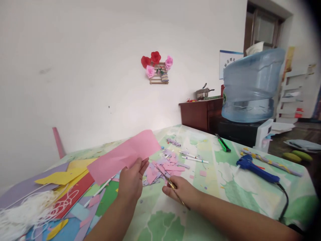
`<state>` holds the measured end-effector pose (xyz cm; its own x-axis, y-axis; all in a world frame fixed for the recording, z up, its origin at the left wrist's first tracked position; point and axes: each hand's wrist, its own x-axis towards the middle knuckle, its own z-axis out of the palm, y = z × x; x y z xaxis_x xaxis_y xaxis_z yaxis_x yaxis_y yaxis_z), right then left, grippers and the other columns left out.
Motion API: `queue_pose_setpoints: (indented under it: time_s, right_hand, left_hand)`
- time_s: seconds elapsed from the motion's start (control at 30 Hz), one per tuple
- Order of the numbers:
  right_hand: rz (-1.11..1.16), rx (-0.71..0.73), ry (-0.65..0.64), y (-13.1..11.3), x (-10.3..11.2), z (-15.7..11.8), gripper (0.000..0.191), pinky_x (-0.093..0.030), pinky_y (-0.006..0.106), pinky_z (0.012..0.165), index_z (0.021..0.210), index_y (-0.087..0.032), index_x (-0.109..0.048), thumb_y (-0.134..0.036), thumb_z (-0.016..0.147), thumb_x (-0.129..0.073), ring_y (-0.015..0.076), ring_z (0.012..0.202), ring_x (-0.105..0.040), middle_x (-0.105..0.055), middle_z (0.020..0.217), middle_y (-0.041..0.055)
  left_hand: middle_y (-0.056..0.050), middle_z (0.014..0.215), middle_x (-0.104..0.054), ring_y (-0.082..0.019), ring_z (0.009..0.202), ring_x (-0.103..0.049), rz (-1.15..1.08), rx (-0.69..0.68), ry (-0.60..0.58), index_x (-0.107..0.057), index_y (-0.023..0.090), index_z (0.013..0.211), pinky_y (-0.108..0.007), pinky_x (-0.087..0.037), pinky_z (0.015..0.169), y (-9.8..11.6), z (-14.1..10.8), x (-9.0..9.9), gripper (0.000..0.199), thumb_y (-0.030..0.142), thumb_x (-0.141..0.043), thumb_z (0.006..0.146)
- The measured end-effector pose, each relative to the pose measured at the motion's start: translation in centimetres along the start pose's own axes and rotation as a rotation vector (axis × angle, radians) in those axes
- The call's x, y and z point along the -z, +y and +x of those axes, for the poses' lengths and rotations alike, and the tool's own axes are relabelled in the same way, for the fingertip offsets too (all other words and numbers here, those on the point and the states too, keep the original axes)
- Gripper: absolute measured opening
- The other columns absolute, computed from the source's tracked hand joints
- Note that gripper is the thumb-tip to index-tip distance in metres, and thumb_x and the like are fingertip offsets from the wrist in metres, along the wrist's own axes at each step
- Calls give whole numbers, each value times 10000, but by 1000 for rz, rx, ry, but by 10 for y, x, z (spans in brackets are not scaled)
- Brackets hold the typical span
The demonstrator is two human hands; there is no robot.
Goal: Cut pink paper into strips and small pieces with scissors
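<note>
The pink paper sheet (117,159) is up in front of the left hand (131,179), reaching out to both sides of it, with its long axis slanting from low on the left to high on the right. That hand pinches the lower edge between thumb and fingers, right of the sheet's middle, so the longer stretch hangs off to the left. The right hand (182,189) is curled around the gold-handled scissors (172,184), thumb and fingers drawn in; whether the blades are spread I cannot tell. The scissors slant the other way, handles low right and tip high left, so the two long axes run crosswise. The tip is just beside the left fingertips and a little below the sheet's right end, over the pink and lilac paper scraps (173,167). Of the two hands, the left is nearer the sheet, the right well to its right and lower, with the blue glue gun (260,172) farther right
</note>
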<state>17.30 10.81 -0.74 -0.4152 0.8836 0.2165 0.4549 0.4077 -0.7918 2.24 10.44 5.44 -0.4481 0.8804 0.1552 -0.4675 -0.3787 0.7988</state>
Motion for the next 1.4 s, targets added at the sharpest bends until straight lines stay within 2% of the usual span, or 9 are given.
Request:
queue_pose_setpoints:
  time_s: [0.17, 0.33, 0.47, 0.57, 0.67, 0.8, 1.0, 1.13, 1.4]
  right_hand:
    - [45, 56, -38, -6, -7, -4, 338, -278, 195, 458, 668, -170, -421, -506, 690, -392, 80, 508, -346, -401, 570, -29]
    - [72, 67, -34, -6, -8, -4, 336, -280, 200, 475, 662, -170, -420, -500, 705, -372, 84, 519, -347, -413, 584, -22]
    - [72, 45, -44, -4, -8, -5, 366, -283, 202, 469, 641, -170, -419, -527, 696, -361, 87, 512, -344, -408, 573, -19]
    - [62, 30, -51, -5, -8, -5, 384, -280, 202, 458, 622, -172, -404, -545, 692, -347, 88, 504, -343, -402, 560, -20]
    - [67, 24, -32, -6, -8, -5, 391, -277, 203, 457, 606, -173, -395, -550, 691, -341, 90, 510, -342, -395, 560, -18]
    - [121, 4, -44, -7, -9, -6, 394, -272, 200, 443, 625, -170, -411, -549, 696, -333, 93, 519, -349, -405, 578, -10]
    - [128, 51, -2, -4, -14, -6, 382, -272, 201, 438, 656, -172, -425, -527, 726, -301, 91, 503, -361, -428, 566, -11]
    - [96, 99, -14, -4, -15, -6, 372, -276, 200, 438, 650, -169, -424, -497, 750, -278, 86, 491, -365, -432, 560, -10]
    - [178, 20, -85, -4, -14, -6, 350, -289, 191, 407, 642, -165, -421, -481, 745, -311, 72, 450, -363, -421, 538, -16]
  left_hand:
    - [-58, 641, -587, -206, 685, -602, 113, 127, -30, -397, 118, 778, -342, -498, 625, -10, -10, -1, 253, 107, -582, 607]
    - [-86, 702, -594, -201, 648, -602, 170, 282, -100, -453, 103, 785, -274, -490, 490, -11, -19, -3, 243, 115, -600, 591]
    - [-51, 678, -571, -206, 675, -602, 166, 260, -110, -467, 119, 688, -270, -493, 509, -3, -15, -3, 155, 135, -593, 600]
    - [-11, 624, -534, -210, 736, -592, 121, 200, -108, -446, 133, 632, -323, -497, 631, 3, -11, -3, 138, 163, -580, 623]
    - [-20, 659, -546, -212, 796, -573, 76, 202, -141, -443, 137, 634, -375, -471, 718, 5, -12, -4, 129, 183, -563, 645]
    - [-51, 738, -567, -221, 853, -548, 72, 243, -179, -449, 139, 649, -401, -464, 728, 0, -18, -7, 110, 171, -555, 653]
    - [-81, 725, -585, -219, 807, -568, 79, 284, -244, -463, 121, 668, -380, -462, 734, -10, -25, -8, 112, 176, -560, 651]
    - [-75, 675, -594, -219, 776, -580, 69, 282, -241, -461, 119, 661, -375, -458, 743, -10, -25, -7, 116, 177, -561, 650]
    - [-71, 664, -607, -213, 732, -591, 91, 269, -271, -501, 103, 699, -370, -455, 738, -5, -23, -9, 108, 180, -555, 646]
